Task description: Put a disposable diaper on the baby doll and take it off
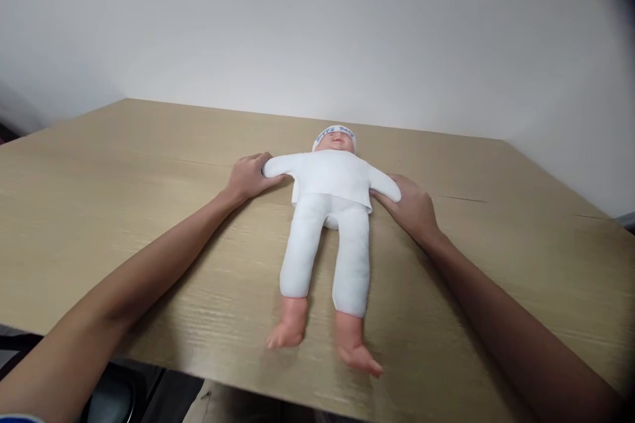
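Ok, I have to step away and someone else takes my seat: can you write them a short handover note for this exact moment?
Left hand: closed around the end of the doll's sleeve.
Right hand: closed on the other sleeve end.
Doll: flat on its back on the wooden table, arms spread, head away from you, bare feet near the front edge.
Done: white top, trousers and headband are on.
Left: feet are uncovered; both hands are on the sleeves.

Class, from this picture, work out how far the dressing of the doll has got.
Done: the baby doll in white cloth shirt and trousers lies face-up on the wooden table. In hand: the left hand and right hand grip its sleeve ends. Left: the feet are bare.
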### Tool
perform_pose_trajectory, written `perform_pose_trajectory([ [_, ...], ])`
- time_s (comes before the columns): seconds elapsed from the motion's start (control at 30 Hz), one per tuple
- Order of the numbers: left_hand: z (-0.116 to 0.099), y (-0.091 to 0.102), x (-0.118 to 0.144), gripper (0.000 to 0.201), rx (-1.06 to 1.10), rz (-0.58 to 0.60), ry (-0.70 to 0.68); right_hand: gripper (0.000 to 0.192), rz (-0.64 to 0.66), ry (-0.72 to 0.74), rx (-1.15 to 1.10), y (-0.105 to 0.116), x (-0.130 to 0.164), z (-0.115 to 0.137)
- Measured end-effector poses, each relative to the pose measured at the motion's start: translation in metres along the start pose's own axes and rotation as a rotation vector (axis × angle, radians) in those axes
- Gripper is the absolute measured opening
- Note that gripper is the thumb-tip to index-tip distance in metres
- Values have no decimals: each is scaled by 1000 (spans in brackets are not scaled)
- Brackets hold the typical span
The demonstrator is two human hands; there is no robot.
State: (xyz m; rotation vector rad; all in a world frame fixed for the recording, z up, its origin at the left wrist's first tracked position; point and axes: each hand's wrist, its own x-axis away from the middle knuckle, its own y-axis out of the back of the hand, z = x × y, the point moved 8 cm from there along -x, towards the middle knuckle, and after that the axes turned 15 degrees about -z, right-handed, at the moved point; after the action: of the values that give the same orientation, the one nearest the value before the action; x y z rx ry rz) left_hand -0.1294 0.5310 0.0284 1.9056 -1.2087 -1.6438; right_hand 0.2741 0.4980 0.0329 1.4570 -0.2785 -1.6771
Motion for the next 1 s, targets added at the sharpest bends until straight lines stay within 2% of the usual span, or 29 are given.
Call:
perform_pose_trajectory([
  [0.17,15,-37,-42,80,-67,-23,-12,72,-14,35,35,-37,-46,-22],
  [0.33,22,-53,-53,87,-59,25,-30,67,36,26,54,-60,-67,-40],
  [0.4,22,-51,-48,86,-34,54,-44,66,32,48,69,-59,-65,-37],
  [0.47,24,-46,-39,84,-10,73,-28,70,-37,64,103,-46,-57,-25],
  [0.57,25,-29,-21,84,4,28,28,69,-205,26,93,-7,-29,11],
  [0.63,21,-11,-5,85,9,-11,58,55,-257,1,10,28,1,51],
  [0.7,6,17,17,81,47,-18,29,41,-198,43,-117,63,37,107],
  [0.77,-17,57,46,73,117,-8,-73,32,-149,126,-318,106,76,173],
  [0.83,-37,107,84,60,191,-25,-168,42,-110,213,-607,152,112,240],
  [0.87,-38,134,106,51,207,-63,-161,49,-102,224,-723,175,126,269],
  [0.9,-33,162,130,40,203,-151,-113,54,-112,236,-777,196,138,294],
  [0.93,-22,192,158,29,177,-304,-45,55,-97,208,-768,212,148,313],
  [1.0,10,251,235,21,71,-733,103,47,-147,49,-763,240,163,331],
])
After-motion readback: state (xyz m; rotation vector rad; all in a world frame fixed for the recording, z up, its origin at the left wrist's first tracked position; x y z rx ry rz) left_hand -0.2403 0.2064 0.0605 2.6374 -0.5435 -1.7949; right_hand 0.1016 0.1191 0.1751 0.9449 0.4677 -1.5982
